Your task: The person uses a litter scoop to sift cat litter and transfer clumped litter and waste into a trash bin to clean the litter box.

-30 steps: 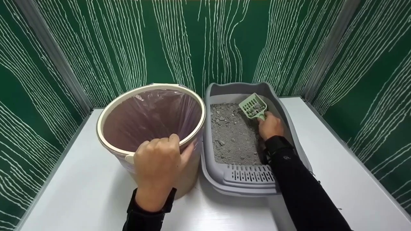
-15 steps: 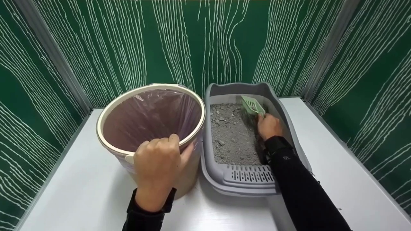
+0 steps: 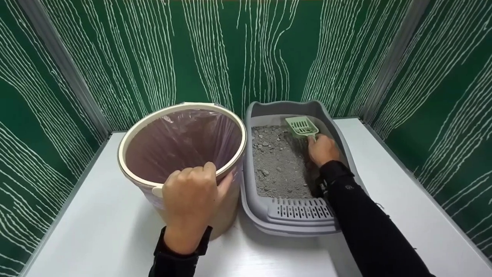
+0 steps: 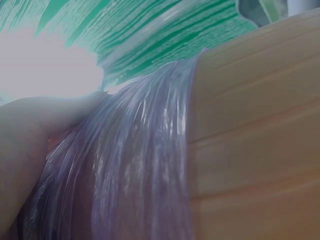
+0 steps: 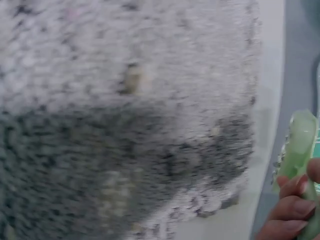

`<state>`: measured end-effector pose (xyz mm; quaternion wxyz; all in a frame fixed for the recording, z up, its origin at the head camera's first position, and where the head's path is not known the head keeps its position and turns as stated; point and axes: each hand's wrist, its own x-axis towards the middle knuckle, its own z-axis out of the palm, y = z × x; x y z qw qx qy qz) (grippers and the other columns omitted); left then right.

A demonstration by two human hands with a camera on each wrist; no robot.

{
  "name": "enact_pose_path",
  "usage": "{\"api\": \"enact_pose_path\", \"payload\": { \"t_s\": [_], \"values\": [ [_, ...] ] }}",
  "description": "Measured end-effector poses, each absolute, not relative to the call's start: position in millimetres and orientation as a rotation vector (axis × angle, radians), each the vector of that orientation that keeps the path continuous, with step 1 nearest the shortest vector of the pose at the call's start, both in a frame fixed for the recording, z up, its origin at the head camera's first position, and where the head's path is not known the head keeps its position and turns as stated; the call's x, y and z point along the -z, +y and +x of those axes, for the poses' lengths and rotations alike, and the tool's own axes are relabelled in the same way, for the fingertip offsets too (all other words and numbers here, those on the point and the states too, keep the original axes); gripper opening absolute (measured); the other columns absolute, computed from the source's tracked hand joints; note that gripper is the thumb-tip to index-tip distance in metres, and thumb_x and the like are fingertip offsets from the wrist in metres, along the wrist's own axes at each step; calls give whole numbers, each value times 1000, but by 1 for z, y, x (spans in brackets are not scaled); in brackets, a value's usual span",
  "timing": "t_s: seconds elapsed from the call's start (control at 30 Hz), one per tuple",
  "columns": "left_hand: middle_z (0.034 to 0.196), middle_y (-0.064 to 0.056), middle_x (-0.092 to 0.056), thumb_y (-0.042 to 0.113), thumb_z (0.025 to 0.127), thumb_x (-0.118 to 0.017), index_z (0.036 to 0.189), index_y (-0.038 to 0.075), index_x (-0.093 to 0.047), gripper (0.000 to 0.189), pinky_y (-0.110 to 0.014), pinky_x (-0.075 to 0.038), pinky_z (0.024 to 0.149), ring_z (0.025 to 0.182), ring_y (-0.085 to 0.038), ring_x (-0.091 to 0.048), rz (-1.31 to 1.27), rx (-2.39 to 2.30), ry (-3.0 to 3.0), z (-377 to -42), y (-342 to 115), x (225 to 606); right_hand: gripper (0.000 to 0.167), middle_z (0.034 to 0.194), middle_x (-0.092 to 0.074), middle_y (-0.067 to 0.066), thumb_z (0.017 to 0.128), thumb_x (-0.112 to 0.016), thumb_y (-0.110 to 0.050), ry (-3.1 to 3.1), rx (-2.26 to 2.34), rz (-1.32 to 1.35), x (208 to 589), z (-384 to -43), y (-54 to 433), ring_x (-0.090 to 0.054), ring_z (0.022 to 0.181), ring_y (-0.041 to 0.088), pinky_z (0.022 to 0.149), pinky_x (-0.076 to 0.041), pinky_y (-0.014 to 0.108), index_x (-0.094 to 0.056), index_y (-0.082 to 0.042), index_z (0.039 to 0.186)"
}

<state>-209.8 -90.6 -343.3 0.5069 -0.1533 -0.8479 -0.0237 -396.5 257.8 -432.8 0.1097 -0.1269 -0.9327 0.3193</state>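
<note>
My left hand (image 3: 191,194) grips the near rim of a trash can (image 3: 125,169), fingers curled over the edge. A thin purple trash bag (image 3: 184,142) lines the can; in the left wrist view its folded-over bag edge (image 4: 145,150) hangs down the outside, beside the thumb. My right hand (image 3: 324,151) holds a green slotted litter scoop (image 3: 301,125) by its handle, above the far right of the litter box (image 3: 251,177). A little litter shows in the scoop. The right wrist view has the scoop (image 5: 300,145) at its right edge, fingers wrapped round the handle.
Grey clumpy cat litter (image 3: 278,165) covers the box floor, with lumps toward the left and a dark shadow under the right arm. Box and can stand side by side on a white table (image 3: 96,231). Green walls (image 3: 265,50) with white streaks enclose the back and sides.
The scoop tipped steeply to one side half a second ago and now lies flatter again, with less litter showing in it than at first. The left hand keeps its grip on the rim.
</note>
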Motion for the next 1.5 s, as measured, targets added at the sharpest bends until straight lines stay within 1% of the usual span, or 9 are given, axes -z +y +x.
{"api": "enact_pose_path", "payload": {
  "t_s": [0.2,0.43,0.53,0.67,0.77,0.83,0.97,1.2,1.5],
  "values": [
    [49,-4,-50,45,79,-91,60,10,-53,55,-38,-39,44,41,-26,-54,-378,61,-2050,-210,-90,342,51,140,-62,31,113,-52,-29,-2819,-933,-212,402,-391,259,-63,121,47,102,-47,59,-56,9,147],
    [48,-3,-49,47,77,-92,60,10,-53,56,-37,-39,44,41,-25,-53,-366,47,-2036,-211,-90,343,53,148,-59,28,111,-57,-35,-2912,-875,-50,337,-383,254,-65,105,37,89,-53,50,-57,2,149],
    [48,-3,-48,47,78,-91,60,10,-53,56,-37,-39,44,41,-26,-54,-360,40,-2037,-210,-90,344,51,140,-64,25,111,-59,-37,-2917,-918,-11,304,-376,247,-63,83,24,68,-52,34,-61,-1,146],
    [48,-4,-49,47,79,-90,60,10,-53,56,-38,-39,45,41,-26,-54,-357,41,-2035,-210,-91,346,41,107,-71,15,110,-59,-38,-2900,-871,123,266,-361,231,-50,64,12,50,-41,25,-71,-6,134],
    [48,-3,-49,47,80,-90,60,10,-53,56,-38,-39,45,41,-25,-53,-358,44,-2032,-209,-90,345,36,84,-63,7,110,-60,-39,-2865,-766,259,241,-346,214,-47,61,13,49,-37,26,-76,-9,122],
    [48,-3,-50,47,80,-90,60,10,-53,56,-38,-39,45,41,-25,-53,-360,47,-2035,-209,-90,344,35,82,-64,4,110,-60,-39,-2842,-719,348,227,-335,202,-48,63,14,51,-38,27,-77,-10,119],
    [49,-4,-51,47,80,-90,60,10,-54,56,-37,-39,45,41,-25,-54,-361,50,-2047,-208,-89,343,35,97,-75,3,108,-63,-38,-2830,-684,511,210,-312,173,-57,65,18,55,-48,31,-74,-13,129],
    [50,-5,-54,46,78,-92,61,10,-56,54,-38,-40,46,43,-26,-56,-360,48,-2064,-209,-89,341,34,118,-78,9,104,-71,-32,-2731,-499,796,218,-287,131,-77,88,19,81,-62,38,-75,-10,129],
    [50,-6,-55,43,73,-95,61,9,-57,52,-38,-41,45,43,-27,-57,-363,52,-2052,-209,-88,341,10,86,-78,3,94,-82,-16,-2410,-278,1060,241,-281,113,-69,68,19,63,-57,39,-83,-14,104]
  ]
}}
